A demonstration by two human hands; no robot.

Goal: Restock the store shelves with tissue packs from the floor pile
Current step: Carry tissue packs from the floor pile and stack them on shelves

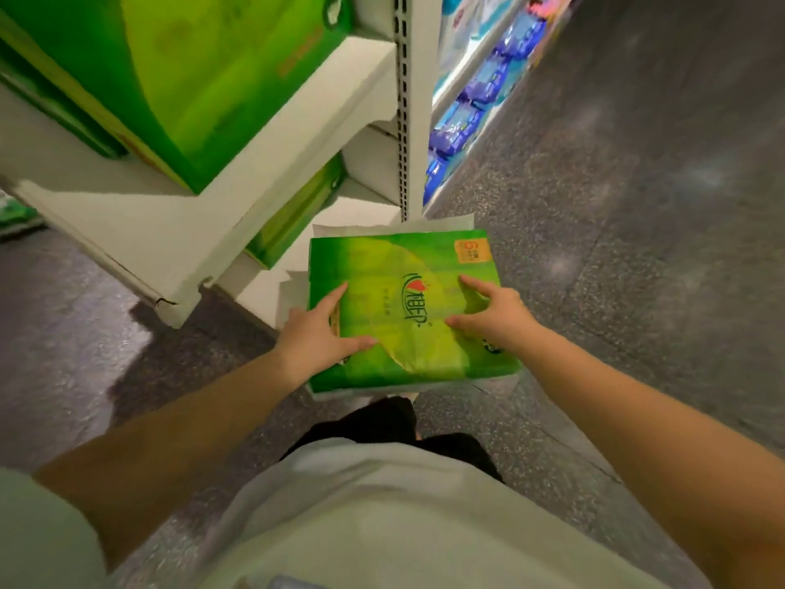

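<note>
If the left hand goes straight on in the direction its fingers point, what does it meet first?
The left hand already rests on the green tissue pack. Sliding on up and right, it would probably reach the white shelf upright beyond the pack; depth is unclear.

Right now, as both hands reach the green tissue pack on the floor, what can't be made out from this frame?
Head view only:
- How many packs lie under the top tissue pack: it covers them; only white edges show.
- Whether the left hand and right hand grip or merely rest: their palms hide the contact.
- Lower shelf contents: the upper shelf overhangs them.
- Blue packs down the aisle: too blurred to identify.
</note>
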